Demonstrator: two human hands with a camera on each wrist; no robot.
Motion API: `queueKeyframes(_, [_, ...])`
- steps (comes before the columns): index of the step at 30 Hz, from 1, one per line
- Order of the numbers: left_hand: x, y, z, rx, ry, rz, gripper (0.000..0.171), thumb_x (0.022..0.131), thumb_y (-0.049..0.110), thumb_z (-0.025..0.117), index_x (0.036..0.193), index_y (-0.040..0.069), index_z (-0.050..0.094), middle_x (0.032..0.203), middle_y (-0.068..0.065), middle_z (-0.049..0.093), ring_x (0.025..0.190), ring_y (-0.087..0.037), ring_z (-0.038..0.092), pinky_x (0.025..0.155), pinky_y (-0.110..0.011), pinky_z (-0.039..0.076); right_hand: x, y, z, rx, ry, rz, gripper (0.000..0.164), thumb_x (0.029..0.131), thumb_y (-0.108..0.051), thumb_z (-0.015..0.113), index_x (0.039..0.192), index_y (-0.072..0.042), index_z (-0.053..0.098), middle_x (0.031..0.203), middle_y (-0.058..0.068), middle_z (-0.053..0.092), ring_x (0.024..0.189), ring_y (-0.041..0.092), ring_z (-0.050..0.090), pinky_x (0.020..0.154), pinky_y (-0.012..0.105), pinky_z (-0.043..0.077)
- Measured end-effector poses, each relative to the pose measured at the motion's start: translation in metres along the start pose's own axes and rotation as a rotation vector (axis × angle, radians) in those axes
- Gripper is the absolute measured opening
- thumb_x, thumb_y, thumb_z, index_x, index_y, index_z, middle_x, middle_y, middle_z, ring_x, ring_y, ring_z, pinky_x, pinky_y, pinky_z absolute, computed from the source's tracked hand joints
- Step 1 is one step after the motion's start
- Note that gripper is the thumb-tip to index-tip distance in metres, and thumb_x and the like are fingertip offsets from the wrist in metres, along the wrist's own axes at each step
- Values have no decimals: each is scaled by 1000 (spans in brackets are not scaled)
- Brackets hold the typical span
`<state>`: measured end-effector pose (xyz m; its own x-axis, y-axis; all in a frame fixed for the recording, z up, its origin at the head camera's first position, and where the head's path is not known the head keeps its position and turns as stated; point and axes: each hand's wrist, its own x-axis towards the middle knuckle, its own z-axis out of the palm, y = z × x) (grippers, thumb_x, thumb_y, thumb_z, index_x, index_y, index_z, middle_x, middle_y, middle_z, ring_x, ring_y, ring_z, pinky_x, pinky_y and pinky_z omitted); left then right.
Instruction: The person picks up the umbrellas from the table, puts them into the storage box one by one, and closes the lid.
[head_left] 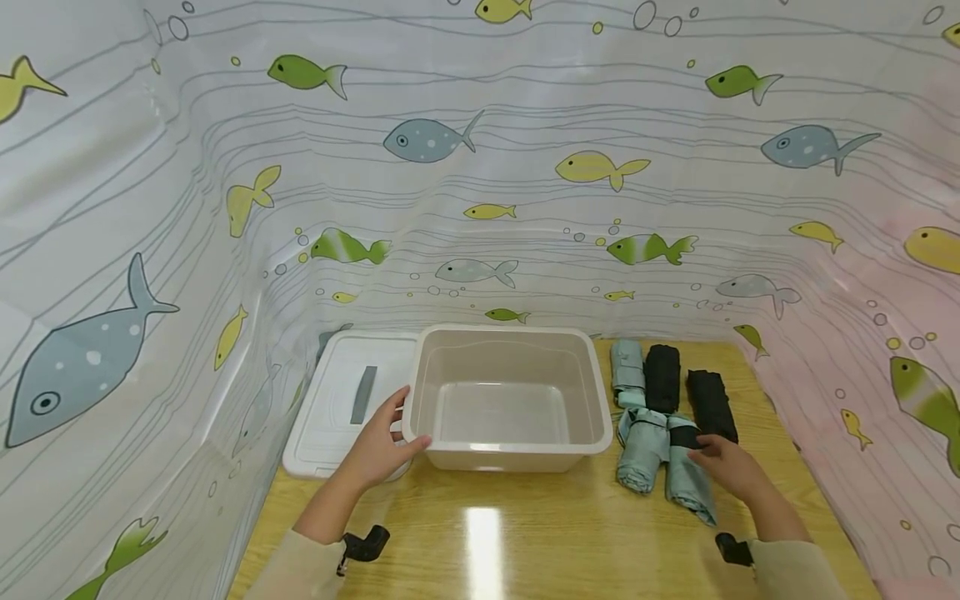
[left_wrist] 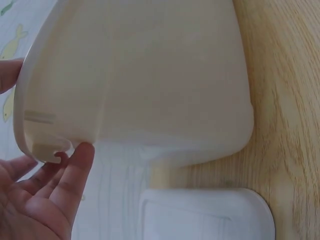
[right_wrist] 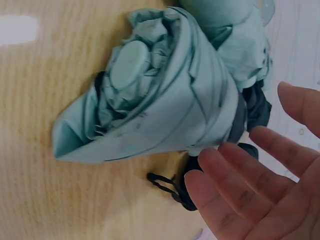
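Gripping the bin's rim (head_left: 510, 447) with the left hand (head_left: 377, 444), held the right hand (head_left: 729, 468) loosely spread, grasping nothing, at the banded umbrella (head_left: 690, 487), likely risking a knock to the teal roll (head_left: 641, 457) on that hand's left through close packing.

Folded green umbrellas (head_left: 688, 482) (head_left: 642, 454) (head_left: 627, 367): three are counted
Black bundles (head_left: 712, 408) (head_left: 662, 379): two are counted
Bin (head_left: 506, 460): one is seen
Lid (head_left: 330, 400): one is seen
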<state>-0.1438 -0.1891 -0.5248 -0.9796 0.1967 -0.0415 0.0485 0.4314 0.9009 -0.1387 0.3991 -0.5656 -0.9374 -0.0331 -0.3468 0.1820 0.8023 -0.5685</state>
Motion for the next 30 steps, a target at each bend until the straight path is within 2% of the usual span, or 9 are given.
queueKeyframes(5, [1,0,-2,-1,-8,7,94,87,20,81,159,7,20,148,-24,41,127,-42,51,90,-39,57,5,1,3,3,14,36,69,103,-41,55,139,16,41,127,40,52,111,52,55,86,58,51])
queueKeyframes(7, [0,1,-2,1,-8,-9,97,86,22,82,160,8,20,148,-23,41,126,-40,52,88,-36,58,6,2,6,16,14,58,70,102,-41,56,140,16,39,128,40,50,113,54,53,86,58,51])
queueKeyframes(14, [-1,0,-2,-43,-31,-49,101,84,24,84,161,14,20,148,-20,41,110,-39,64,81,-33,60,5,8,17,24,29,98,75,101,-39,59,140,20,34,132,44,46,119,57,48,91,60,49])
queueKeyframes(23, [-1,0,-1,-14,-38,-54,103,83,32,84,161,16,19,152,-18,38,121,-40,57,85,-35,58,6,11,25,37,49,145,82,100,-37,58,141,23,22,137,48,35,124,61,40,97,64,43])
queueKeyframes(30, [1,0,-2,21,-30,-44,104,82,35,85,161,14,20,151,-18,40,126,-37,53,89,-36,57,9,11,29,41,53,196,89,98,-42,59,140,25,19,138,49,30,126,63,34,102,67,37])
